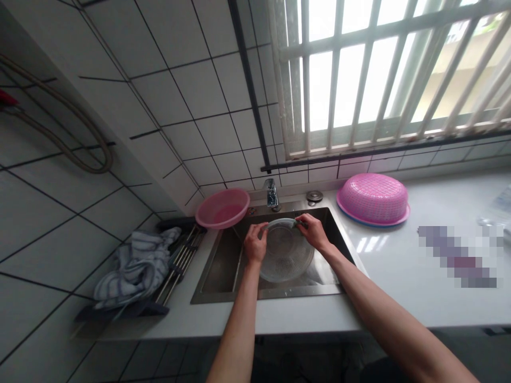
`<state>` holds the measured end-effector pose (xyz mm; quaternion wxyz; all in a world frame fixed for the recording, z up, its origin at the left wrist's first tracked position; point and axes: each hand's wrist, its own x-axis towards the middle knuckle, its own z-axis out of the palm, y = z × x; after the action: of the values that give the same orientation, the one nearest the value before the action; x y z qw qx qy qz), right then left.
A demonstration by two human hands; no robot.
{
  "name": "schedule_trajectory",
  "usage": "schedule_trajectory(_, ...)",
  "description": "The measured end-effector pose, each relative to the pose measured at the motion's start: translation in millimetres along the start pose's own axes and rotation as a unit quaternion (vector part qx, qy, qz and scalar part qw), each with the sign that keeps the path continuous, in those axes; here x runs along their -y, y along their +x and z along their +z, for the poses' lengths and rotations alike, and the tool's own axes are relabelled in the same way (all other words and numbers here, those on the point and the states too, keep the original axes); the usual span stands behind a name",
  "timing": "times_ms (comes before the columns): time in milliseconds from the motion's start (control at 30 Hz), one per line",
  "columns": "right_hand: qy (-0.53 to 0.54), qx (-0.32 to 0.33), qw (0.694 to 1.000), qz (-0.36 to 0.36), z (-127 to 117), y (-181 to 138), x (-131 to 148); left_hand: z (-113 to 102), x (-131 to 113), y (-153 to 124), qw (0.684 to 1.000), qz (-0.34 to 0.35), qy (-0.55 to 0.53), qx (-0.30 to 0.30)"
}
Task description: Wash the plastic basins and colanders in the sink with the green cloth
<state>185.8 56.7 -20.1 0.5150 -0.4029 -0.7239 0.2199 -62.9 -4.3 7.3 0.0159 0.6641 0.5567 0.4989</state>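
A clear plastic colander with a grey rim hangs over the steel sink, tilted toward me. My left hand grips its rim on the left side, fingers curled round it. My right hand pinches the rim at the upper right. The faucet stands just behind the colander at the sink's back edge.
A pink basin sits at the sink's back left corner. A pink colander lies upside down on the white counter to the right. A striped cloth rests on a dish rack at the left. Barred window behind.
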Motion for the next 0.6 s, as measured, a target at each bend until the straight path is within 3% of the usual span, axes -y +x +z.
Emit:
schedule_trajectory(200,-0.082,0.072,0.993,-0.04,15,-7,22,15,-12,-7,0.993,0.042,0.001,0.114)
schedule_trajectory(267,-0.093,0.087,0.99,-0.06,20,-7,28,16,-15,-8,0.992,0.043,0.001,0.121)
schedule_trajectory(367,-0.077,0.052,0.995,-0.049,16,-4,21,11,-10,-6,0.998,0.01,-0.007,0.054)
schedule_trajectory(500,-0.049,-0.014,0.998,0.028,2,1,-5,3,10,-1,0.996,-0.049,-0.025,-0.064)
schedule_trajectory(600,-0.056,-0.031,0.997,0.048,-2,2,-15,6,20,0,0.993,-0.079,-0.061,-0.068)
